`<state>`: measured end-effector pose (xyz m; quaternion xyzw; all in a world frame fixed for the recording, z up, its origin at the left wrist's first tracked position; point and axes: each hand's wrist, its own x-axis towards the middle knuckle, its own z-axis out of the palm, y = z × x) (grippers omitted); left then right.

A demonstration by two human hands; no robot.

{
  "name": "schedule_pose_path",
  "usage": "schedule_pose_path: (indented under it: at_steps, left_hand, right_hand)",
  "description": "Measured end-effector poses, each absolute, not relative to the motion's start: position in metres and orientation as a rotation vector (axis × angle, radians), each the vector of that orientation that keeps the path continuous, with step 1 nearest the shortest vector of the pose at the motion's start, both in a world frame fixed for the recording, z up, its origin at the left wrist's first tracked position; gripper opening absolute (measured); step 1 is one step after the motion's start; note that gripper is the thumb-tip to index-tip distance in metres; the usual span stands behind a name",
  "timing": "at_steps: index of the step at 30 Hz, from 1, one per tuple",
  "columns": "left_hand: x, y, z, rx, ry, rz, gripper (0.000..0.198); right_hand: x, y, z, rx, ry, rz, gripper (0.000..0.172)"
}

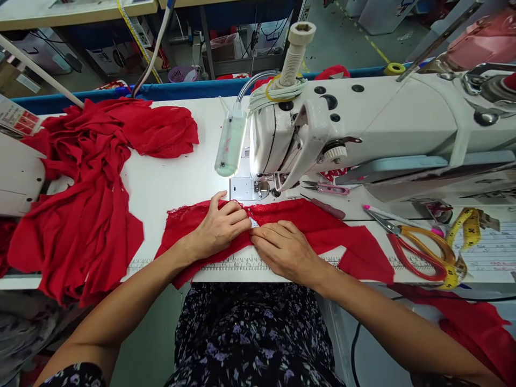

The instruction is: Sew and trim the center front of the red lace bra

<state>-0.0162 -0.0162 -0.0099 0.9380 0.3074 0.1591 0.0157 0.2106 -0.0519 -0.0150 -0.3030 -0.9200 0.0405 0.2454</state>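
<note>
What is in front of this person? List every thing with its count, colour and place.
cloth piece: one, red with a lace edge, on the table's front edge under both hands
white tag: one, white, on the cloth piece between the fingertips
cloth pile: one heap, red, left side of the table
table: one, white, ruler strip along its front edge
sewing machine: one, white, rear right of the table
lamp: one, pale, on a bendy neck left of the needle
snips: one pair, pink, under the machine arm
scissors: one pair, orange handles, right of the cloth piece
tape measure: one, yellow, by the scissors
left hand: resting on the cloth piece
right hand: flat on the cloth piece
</note>
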Motion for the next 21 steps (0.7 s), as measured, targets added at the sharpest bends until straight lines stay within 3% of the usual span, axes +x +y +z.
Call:
schedule_pose_path:
  at_steps: [6, 11, 21]
  left_hand:
    - [-0.0236, -0.0141, -0.0063, 2.721, 0.947, 0.560, 0.017]
    - [-0.0177, -0.0145, -0.0083, 2.853, 0.908, 0.633, 0.029]
    - [-0.0144, -0.0162, -0.0125, 2.925, 0.905, 0.649, 0.027]
  right_hand:
    - [0.2116, -0.0513, -0.0156, -0.815, -2.508, 0.141, 0.020]
    - [0.2112, -0.0517, -0.0155, -0.836, -2.516, 0.130, 0.019]
    - [0.2107, -0.0524, -0.0171, -0.827, -2.502, 0.106, 0.017]
